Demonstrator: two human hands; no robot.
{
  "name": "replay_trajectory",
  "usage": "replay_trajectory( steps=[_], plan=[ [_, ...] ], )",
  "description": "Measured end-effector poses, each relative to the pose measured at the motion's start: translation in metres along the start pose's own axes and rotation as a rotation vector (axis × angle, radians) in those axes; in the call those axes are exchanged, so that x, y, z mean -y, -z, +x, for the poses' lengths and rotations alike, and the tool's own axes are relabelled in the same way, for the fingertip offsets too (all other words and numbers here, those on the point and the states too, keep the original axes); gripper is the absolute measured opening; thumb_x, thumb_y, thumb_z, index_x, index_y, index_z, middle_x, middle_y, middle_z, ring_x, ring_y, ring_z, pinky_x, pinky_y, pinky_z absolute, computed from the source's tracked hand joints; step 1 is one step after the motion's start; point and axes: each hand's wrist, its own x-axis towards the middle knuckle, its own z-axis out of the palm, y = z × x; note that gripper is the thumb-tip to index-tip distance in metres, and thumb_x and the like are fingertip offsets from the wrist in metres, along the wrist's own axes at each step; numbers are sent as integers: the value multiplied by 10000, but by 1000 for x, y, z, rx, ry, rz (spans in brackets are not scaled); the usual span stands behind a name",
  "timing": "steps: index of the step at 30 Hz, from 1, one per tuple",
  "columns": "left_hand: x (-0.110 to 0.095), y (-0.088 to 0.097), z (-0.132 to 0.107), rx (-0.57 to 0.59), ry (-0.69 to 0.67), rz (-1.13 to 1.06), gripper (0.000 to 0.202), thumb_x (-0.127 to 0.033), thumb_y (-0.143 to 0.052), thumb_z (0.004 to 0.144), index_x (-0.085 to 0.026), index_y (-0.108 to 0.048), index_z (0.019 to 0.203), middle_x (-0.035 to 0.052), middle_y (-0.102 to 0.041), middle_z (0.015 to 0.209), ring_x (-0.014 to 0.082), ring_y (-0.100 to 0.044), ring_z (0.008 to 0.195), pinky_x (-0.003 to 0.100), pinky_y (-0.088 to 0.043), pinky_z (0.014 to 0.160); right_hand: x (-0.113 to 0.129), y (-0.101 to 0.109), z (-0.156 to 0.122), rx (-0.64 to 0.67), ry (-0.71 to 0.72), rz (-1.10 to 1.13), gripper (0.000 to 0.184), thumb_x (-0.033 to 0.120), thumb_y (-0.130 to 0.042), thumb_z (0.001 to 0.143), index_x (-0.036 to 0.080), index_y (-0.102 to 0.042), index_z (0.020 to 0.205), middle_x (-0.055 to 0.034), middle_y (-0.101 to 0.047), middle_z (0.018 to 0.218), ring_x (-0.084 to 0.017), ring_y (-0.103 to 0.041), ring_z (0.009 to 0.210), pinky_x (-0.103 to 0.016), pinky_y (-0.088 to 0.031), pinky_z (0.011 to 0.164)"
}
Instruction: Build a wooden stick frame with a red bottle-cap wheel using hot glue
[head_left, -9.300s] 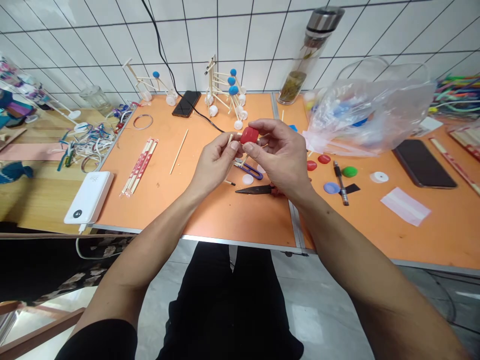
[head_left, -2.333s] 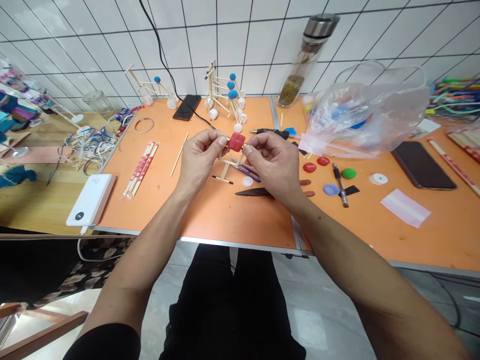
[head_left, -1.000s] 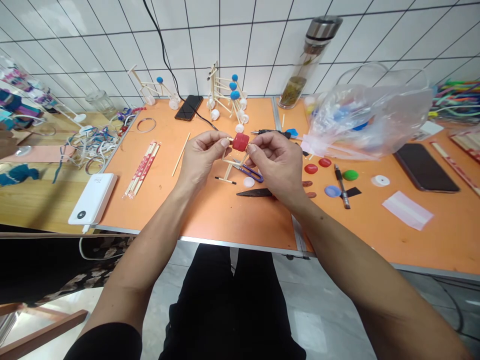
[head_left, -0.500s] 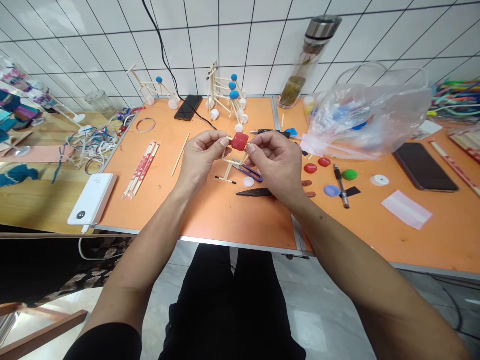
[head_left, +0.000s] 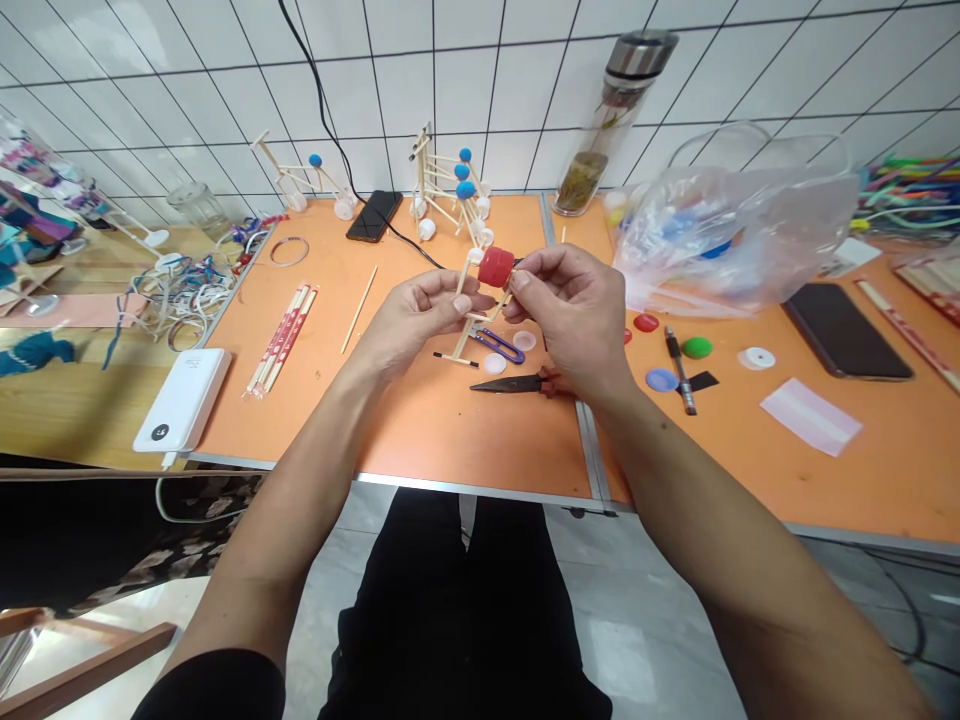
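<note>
Above the orange tabletop (head_left: 420, 430), a stick frame (head_left: 466, 338) is held up between both hands, with a red roller (head_left: 496, 267) carried at the top between its 2 side sticks. The left side stick is pinched between thumb and fingers of the left hand (head_left: 424, 315); the other, close to the roller's end, is pinched by thumb and forefinger of the right hand (head_left: 574, 305). Just beyond, 2 pale discs (head_left: 494, 363) and a purple handle (head_left: 517, 356) are seen. Black-bladed scissors (head_left: 506, 384) are laid near the right wrist. Farther left, 1 loose stick (head_left: 358, 310) and wrapped chopsticks (head_left: 281, 340) are placed; farther right, a pen (head_left: 681, 370) is set beside a green cap (head_left: 697, 347).
</note>
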Motion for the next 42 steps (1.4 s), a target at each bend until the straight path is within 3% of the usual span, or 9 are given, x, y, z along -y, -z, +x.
replay_trajectory(
  steps=[5, 9, 19, 25, 35, 42],
  plan=[
    [2, 2, 1, 68, 82, -102, 567, -706, -1007, 848, -219, -822, 1073, 121, -912, 1122, 293, -899, 1135, 403, -703, 1014, 2, 7, 4, 68, -26, 39, 323, 528, -935, 981, 274, -745, 923, 29, -733, 721, -163, -743, 656, -327, -697, 678],
    [3, 4, 3, 85, 119, -150, 593, -761, -996, 824, -236, -804, 1022, 115, -910, 1112, 315, -899, 1143, 423, -720, 976, 0, 8, 5, 101, -58, 91, 355, 562, -947, 961, 276, -742, 912, 31, -739, 717, -166, -740, 654, -336, -709, 681],
    [2, 5, 1, 249, 159, -227, 555, -741, -986, 849, -239, -797, 993, 132, -887, 1193, 353, -884, 1209, 501, -732, 1044, -1, 7, 4, 137, -107, 190, 384, 612, -965, 933, 283, -766, 928, 27, -743, 728, -175, -738, 643, -347, -703, 644],
    [8, 8, 1, 232, 174, -225, 587, -765, -984, 830, -238, -767, 974, 136, -870, 1154, 378, -887, 1201, 507, -746, 1004, -2, 6, 3, 130, -95, 155, 389, 633, -957, 935, 289, -776, 940, 29, -720, 706, -171, -712, 624, -321, -647, 577],
    [9, 7, 2, 212, 169, -244, 585, -770, -995, 806, -253, -756, 940, 144, -872, 1217, 356, -859, 1239, 434, -738, 887, -2, 2, 4, 158, -143, 219, 510, 706, -991, 862, 270, -744, 955, 39, -700, 739, -127, -640, 573, -253, -505, 472],
    [10, 9, 3, 100, 148, -186, 622, -836, -918, 855, -247, -735, 938, 163, -867, 1256, 393, -857, 1252, 513, -748, 925, -5, 3, 3, 168, -132, 197, 473, 701, -933, 936, 290, -753, 1084, 40, -727, 768, -134, -652, 593, -249, -502, 474]
  ],
)
